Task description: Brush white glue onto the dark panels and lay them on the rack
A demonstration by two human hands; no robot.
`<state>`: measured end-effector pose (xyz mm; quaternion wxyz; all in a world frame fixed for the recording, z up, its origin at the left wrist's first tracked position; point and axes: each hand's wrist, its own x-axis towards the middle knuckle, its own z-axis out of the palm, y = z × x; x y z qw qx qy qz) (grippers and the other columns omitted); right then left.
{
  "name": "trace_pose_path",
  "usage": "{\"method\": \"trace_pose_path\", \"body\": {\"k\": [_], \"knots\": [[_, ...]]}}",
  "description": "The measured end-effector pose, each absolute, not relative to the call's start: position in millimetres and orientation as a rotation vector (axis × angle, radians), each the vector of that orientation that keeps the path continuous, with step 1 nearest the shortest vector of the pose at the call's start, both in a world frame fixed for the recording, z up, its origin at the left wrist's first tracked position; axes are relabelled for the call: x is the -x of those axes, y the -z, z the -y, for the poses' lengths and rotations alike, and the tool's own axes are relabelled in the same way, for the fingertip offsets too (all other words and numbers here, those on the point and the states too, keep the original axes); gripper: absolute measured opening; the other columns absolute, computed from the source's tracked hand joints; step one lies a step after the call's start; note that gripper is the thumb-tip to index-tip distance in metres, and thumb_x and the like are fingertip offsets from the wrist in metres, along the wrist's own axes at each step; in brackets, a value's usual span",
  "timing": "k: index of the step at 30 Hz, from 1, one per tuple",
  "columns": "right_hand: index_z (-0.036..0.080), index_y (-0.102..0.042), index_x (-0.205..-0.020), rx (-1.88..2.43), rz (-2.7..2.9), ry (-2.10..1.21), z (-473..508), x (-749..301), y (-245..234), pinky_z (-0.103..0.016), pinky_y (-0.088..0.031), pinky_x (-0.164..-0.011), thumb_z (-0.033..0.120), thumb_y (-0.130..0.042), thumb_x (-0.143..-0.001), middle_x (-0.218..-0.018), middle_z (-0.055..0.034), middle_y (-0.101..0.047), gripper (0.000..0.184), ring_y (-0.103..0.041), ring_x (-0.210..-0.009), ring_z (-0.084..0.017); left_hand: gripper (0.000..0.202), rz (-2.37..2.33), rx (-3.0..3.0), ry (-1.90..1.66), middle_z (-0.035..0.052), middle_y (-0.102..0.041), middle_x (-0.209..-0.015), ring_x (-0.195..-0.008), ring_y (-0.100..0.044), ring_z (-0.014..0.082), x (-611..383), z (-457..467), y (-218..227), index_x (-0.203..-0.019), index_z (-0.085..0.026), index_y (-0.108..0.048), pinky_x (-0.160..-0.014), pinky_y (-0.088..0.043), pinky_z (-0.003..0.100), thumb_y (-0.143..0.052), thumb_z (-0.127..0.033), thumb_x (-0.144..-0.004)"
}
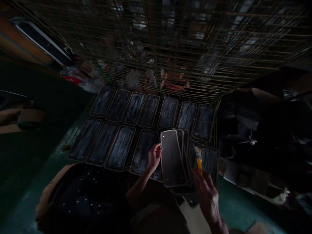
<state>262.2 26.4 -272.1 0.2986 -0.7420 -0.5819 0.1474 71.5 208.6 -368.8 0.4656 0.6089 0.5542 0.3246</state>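
Note:
My left hand (154, 158) pinches the left edge of a dark rectangular panel (172, 159) with rounded corners, a pale rim and small studs near its corners. Several like panels (185, 146) are stacked beneath it, fanned to the right. In my right hand (208, 195) is a paintbrush (199, 159) with a yellow handle, its bristles pointing up and away from me, to the right of the stack. Other panels with whitish streaks (123, 148) lie in two rows on a wire rack (214, 130).
Tall wire shelving (156, 39) rises behind the rows, with a cardboard box (174, 81) and plastic bags (133, 79) behind its bars. A cardboard-rimmed container of dark, studded pieces (80, 198) stands at the lower left. Dark bundles (246, 123) sit at the right. The floor (236, 195) is green.

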Motion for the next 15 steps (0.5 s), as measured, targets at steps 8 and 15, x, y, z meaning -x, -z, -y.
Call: {"method": "trace_pose_path", "body": {"k": [8,15], "knots": [[0.023,-0.055,-0.128,1.919,1.508,-0.385,-54,-271,273,-0.027,-0.055,-0.085,0.021,-0.046,-0.097,-0.117,-0.006,-0.066,0.032,-0.065,-0.102,-0.016,0.035,-1.316,-1.555,-0.638,0.0102,-0.058,-0.123,-0.103,-0.06,0.0217,-93,-225,353,-0.122,-0.017,-0.056,-0.086,-0.053,0.043,-0.057,-0.034,-0.092],[0.024,-0.054,-0.128,1.923,1.682,-0.401,-100,-295,276,-0.025,-0.055,-0.073,0.028,-0.044,-0.099,-0.11,-0.0051,-0.07,0.03,-0.069,-0.091,-0.016,0.021,-1.423,-1.542,-0.547,0.0042,-0.067,-0.087,-0.074,-0.064,0.0153,-61,-183,347,-0.098,-0.018,-0.063,-0.069,-0.051,0.028,-0.065,-0.033,-0.084]]}}
